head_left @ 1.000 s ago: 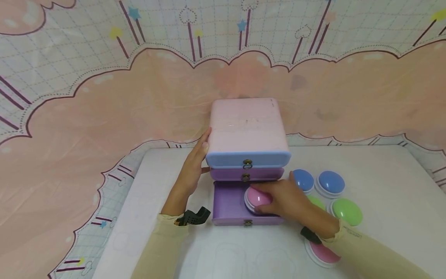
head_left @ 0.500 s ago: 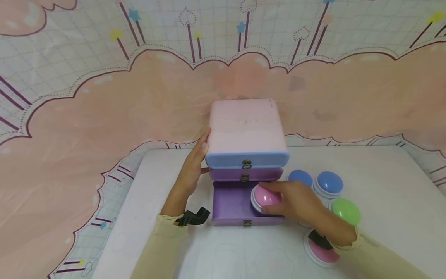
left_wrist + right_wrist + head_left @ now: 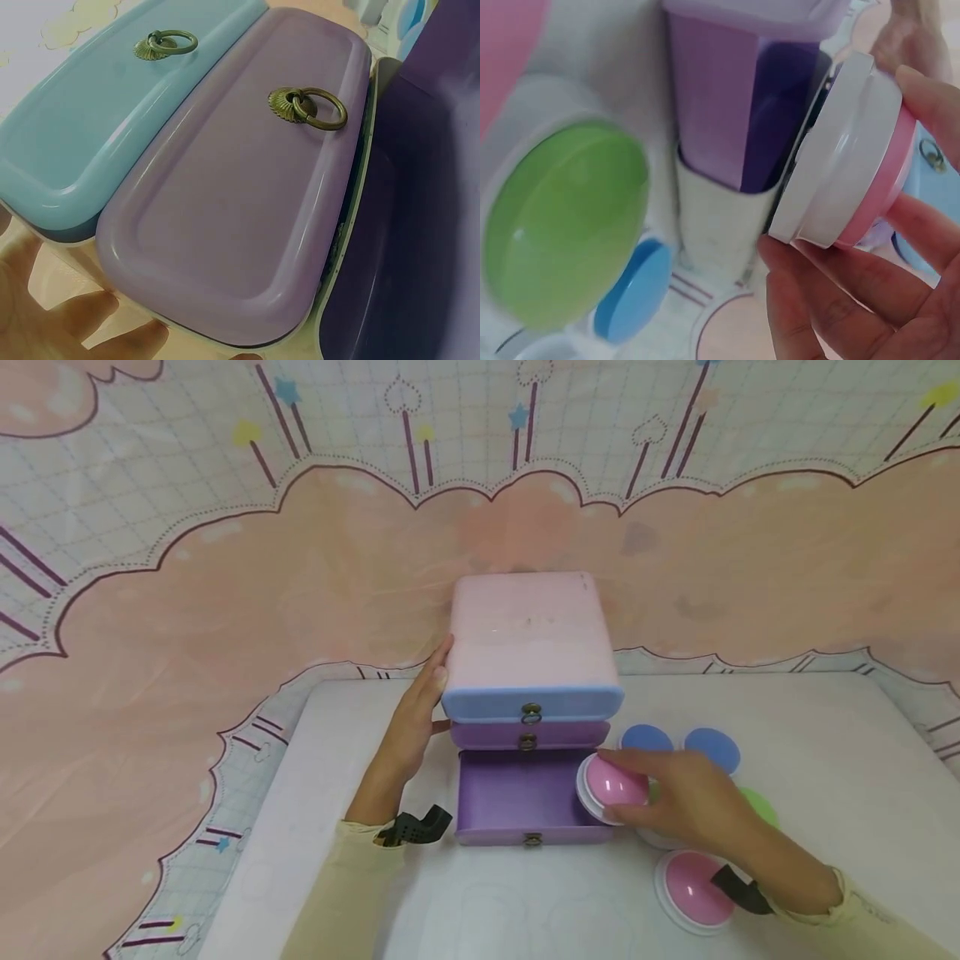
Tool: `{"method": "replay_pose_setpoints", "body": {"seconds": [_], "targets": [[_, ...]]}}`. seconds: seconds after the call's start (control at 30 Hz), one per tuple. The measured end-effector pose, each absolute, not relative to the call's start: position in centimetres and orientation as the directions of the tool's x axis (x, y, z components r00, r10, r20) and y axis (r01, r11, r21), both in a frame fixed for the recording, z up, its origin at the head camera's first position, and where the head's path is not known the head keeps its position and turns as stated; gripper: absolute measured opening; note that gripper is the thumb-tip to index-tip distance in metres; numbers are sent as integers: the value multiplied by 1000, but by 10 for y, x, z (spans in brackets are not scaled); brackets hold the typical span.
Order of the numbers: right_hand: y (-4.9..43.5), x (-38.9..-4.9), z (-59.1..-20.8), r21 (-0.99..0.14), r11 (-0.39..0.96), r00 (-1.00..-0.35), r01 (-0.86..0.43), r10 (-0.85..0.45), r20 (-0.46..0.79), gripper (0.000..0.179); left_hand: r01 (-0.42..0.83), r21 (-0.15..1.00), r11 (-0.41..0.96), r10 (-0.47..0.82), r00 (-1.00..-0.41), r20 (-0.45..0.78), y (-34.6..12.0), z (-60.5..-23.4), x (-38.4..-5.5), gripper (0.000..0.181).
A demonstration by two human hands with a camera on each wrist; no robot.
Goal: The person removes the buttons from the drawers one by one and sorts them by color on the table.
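Held at the right end of the pulled-out bottom drawer (image 3: 502, 793) is a round push button with a white base and pink dome (image 3: 617, 782). My right hand (image 3: 701, 797) pinches it between thumb and fingers, tilted, its white base (image 3: 840, 150) facing the drawer in the right wrist view. My left hand (image 3: 411, 722) rests along the left side of a pink drawer cabinet (image 3: 532, 627), fingers extended. Above the bottom drawer, the blue drawer front (image 3: 105, 112) and purple drawer front (image 3: 232, 195) carry brass ring pulls. Nothing shows inside the bottom drawer.
Right of the cabinet stand two blue buttons (image 3: 711, 750) and a green button (image 3: 570, 225), partly behind my right hand. Nearer the front lies another pink button (image 3: 699, 887), just under the right wrist. A cloud-patterned cloth (image 3: 300, 585) hangs behind the white table (image 3: 465, 902).
My right hand has carried the pink button rightward, from inside the bottom drawer to its right edge, tilting it more. The left hand and the cabinet have stayed put.
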State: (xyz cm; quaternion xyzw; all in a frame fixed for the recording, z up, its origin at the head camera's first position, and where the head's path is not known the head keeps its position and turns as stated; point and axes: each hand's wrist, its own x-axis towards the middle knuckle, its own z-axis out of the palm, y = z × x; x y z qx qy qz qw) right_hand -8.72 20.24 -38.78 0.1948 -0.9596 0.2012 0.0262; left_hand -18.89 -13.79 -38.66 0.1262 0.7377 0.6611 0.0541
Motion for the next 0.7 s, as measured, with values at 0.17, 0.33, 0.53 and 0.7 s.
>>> {"method": "replay_pose_setpoints", "body": {"seconds": [0.17, 0.33, 0.53, 0.7], "targets": [[220, -77, -382, -367, 864, -938, -346, -328, 113, 64, 113, 989, 99, 252, -964, 85, -136, -386, -189, 49], [241, -68, -381, -374, 881, -956, -288, -290, 52, 69, 116, 988, 104, 252, -964, 86, -137, -386, -189, 49], [268, -55, -385, -390, 906, -972, -163, -216, -96, 76, 118, 988, 97, 256, -963, 89, -137, -387, -190, 50], [291, -44, -395, -376, 923, -970, -79, -159, -186, 80, 121, 987, 105, 257, -962, 91, -137, -387, -189, 49]]}}
